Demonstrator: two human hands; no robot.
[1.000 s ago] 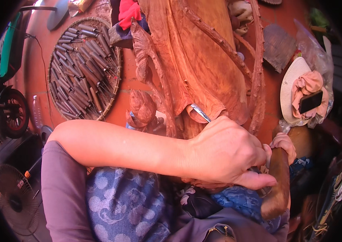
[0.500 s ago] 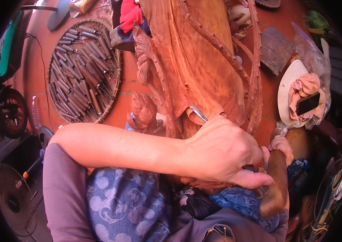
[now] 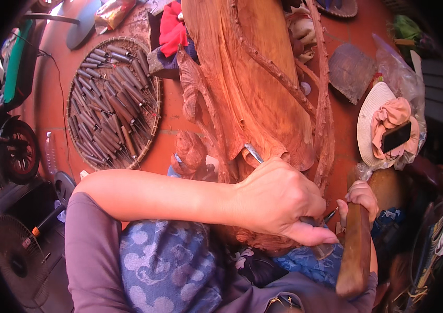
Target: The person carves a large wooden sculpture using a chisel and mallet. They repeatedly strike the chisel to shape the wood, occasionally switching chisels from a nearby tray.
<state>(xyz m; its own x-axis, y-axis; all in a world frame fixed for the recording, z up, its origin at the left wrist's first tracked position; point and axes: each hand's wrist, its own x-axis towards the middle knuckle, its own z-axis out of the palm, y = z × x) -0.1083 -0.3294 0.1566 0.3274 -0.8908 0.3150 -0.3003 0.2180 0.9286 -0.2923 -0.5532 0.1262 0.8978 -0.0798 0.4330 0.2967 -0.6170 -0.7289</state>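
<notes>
My left hand [image 3: 284,203] is closed around a carving chisel [image 3: 254,153], its arm reaching across from the left. The metal blade touches the lower end of a large carved wooden piece [image 3: 263,99], by a hollow edge. Most of the chisel's handle is hidden in my fist; its end pokes out below my thumb. Just to the right, my right hand [image 3: 362,199] grips a wooden mallet [image 3: 354,255], whose thick end points down toward me, apart from the chisel handle. A thin dark metal tip shows beside my right fingers; I cannot make out what it belongs to.
A round woven tray [image 3: 157,122] with many wooden-handled chisels [image 3: 111,104] lies on the red tiles at left. Carved branches flank the wood. At right are a hat [image 3: 370,122] with a phone [image 3: 397,137] and a wood block [image 3: 352,73]. A fan [image 3: 18,255] stands lower left.
The mallet has swung away from the chisel handle, toward the right, and now hangs more upright. My left hand and the chisel blade keep their place on the wood. The whole view has shifted slightly.
</notes>
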